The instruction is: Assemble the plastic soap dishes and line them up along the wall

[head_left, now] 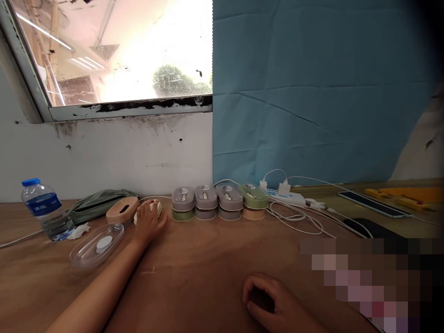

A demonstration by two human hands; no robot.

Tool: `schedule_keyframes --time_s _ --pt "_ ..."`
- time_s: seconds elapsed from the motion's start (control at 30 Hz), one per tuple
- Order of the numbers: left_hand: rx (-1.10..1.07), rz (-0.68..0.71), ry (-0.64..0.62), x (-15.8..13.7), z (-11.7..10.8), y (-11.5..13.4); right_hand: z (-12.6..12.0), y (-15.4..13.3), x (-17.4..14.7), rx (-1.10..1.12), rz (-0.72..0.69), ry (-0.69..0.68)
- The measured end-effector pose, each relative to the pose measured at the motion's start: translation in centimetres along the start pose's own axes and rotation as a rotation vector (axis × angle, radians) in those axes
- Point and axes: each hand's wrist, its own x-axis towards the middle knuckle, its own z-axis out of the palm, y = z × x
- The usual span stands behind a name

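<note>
At the left of the middle, my left hand (150,222) is closed over a cream-coloured ridged bundle (158,208) near the wall. My fingers and the back of the hand cover most of it, so its kind is unclear. Just left of that hand is a peach oval box piece (122,210) with a dark slot. A clear plastic oval cover (85,249) with a white round patch lies nearer to me. My right hand (274,298) rests low on the table, its fingers curled round toward the thumb, with nothing visible in the hollow.
Several oval lunch boxes (229,199) stand in a row by the wall. To the left are a water bottle (45,208), a crumpled tissue (79,230) and a green pouch (100,206). A power strip (291,198), white cables (312,226) and a phone (374,204) lie right.
</note>
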Motion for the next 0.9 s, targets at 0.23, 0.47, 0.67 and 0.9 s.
schedule_keyframes --time_s 0.23,0.47,0.67,0.9 --pt "-0.415 -0.305 0.113 2.1 2.3 8.0 0.0 -0.1 0.0 0.019 -0.004 0.004" --pt "-0.532 -0.31 0.194 2.2 1.9 6.7 0.1 0.0 -0.1 0.027 -0.038 0.021" --pt "-0.928 -0.359 0.163 -1.4 -1.6 6.4 0.0 0.3 -0.2 -0.016 -0.128 0.085" --pt "-1.44 -0.019 -0.432 -8.3 -8.0 6.9 -0.3 0.3 -0.3 0.113 -0.292 0.3"
